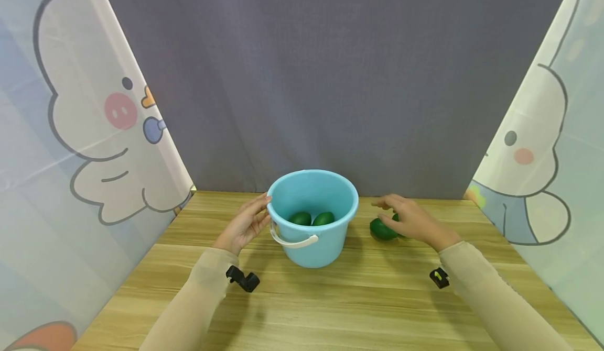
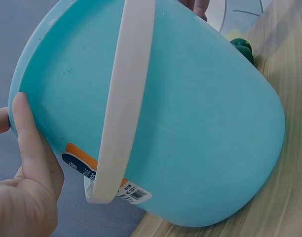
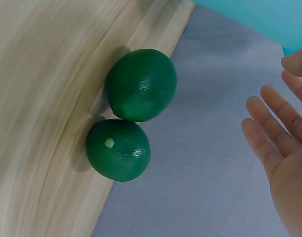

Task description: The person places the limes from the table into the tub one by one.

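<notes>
A light blue bucket (image 1: 317, 249) stands upright on the wooden table, with two green limes (image 1: 300, 218) inside it. My left hand (image 1: 245, 225) is at its left side. The fairly straight fingers touch the rim and upper wall, as the left wrist view also shows. The bucket's white handle (image 2: 126, 98) hangs down along its outer wall. To the right of the bucket, my right hand (image 1: 408, 220) hovers over two more limes (image 3: 141, 85), its fingers spread and relaxed. In the right wrist view those limes lie side by side, apart from the hand, and nothing is held.
A grey cloth backdrop (image 1: 321, 78) rises behind the wooden table (image 1: 302, 309). Cartoon-printed curtains (image 1: 94, 125) flank it on the left and right. A label (image 2: 133, 192) is stuck to the bucket's wall near the handle joint.
</notes>
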Available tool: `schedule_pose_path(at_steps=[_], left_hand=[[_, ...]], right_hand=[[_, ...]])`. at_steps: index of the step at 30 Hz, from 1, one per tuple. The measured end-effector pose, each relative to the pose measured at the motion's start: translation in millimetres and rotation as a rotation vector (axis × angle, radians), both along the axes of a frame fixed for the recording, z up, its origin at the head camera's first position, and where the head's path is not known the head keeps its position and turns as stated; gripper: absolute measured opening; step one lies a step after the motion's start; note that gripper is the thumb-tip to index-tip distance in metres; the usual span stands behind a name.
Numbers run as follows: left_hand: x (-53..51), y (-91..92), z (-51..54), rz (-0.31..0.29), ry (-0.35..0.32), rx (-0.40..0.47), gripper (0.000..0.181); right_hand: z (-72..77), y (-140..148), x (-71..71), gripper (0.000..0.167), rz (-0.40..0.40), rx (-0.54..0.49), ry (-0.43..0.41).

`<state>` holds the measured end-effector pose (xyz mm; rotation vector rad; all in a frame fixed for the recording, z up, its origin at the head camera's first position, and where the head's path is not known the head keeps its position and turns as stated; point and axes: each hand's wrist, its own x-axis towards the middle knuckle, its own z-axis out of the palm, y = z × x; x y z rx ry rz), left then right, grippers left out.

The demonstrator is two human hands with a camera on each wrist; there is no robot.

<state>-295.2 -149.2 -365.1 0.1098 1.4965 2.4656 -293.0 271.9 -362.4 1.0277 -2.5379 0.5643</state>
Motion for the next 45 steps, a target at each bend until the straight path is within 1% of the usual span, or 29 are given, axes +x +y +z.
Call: schedule_pose_path(at_steps=[4,9,15,19,26,31,35,40,45], left_hand=[[-0.4,-0.1,-0.3,0.001,0.001,-0.003,0.053],[-0.4,0.2,0.1,0.01,-0.005,-0.004,0.051],[-1.9,0.3,-0.3,0.026,-0.014,0.0,0.045],[-2.0,0.4,0.0,0.022,-0.006,-0.008,0.046],[-1.9,0.9,0.6,0.022,-0.009,-0.014,0.047],[-1.6,1.1,0.9,0.024,-0.004,-0.009,0.043],[-1.6,1.2,0.8,0.025,-0.003,-0.004,0.043],[-1.2,1.0,0.5,0.024,-0.009,0.0,0.044],[-0.9,1.0,0.2,0.02,-0.002,-0.007,0.045]], right_hand=[[-3.8,0.7,-1.0,0.028,-0.001,0.012,-0.023],[-10.1,1.9,-2.0,0.029,-0.022,0.024,-0.056],[-14.6,2.4,-3.5,0.03,-0.038,0.031,-0.071],[-16.6,2.2,-4.7,0.031,-0.042,0.032,-0.079],[-21.8,3.6,-6.0,0.035,-0.047,0.071,-0.108],[-25.4,4.5,-7.1,0.037,-0.045,0.08,-0.14],[-28.2,4.7,-8.2,0.039,-0.068,0.084,-0.168],[-32.8,6.2,-11.0,0.043,-0.103,0.097,-0.23],[-35.8,7.9,-11.8,0.046,-0.112,0.088,-0.283]])
